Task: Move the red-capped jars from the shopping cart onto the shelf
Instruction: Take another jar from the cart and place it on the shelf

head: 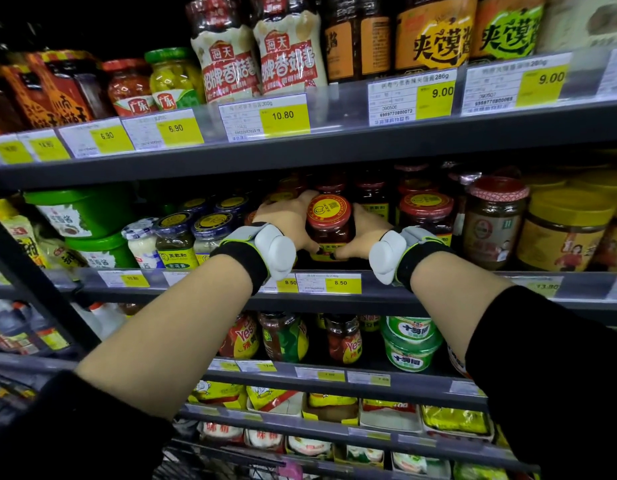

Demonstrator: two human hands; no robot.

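A red-capped jar with a yellow seal on its lid stands at the front of the middle shelf. My left hand presses its left side and my right hand presses its right side, so both hold it. More red-capped jars stand beside and behind it. The shopping cart shows only as dark wire at the bottom edge; its contents are hidden.
Blue-capped jars and green tubs sit left of the held jar. A brown jar and yellow jars stand to the right. The upper shelf edge with price tags overhangs close above. Lower shelves hold sauces and packets.
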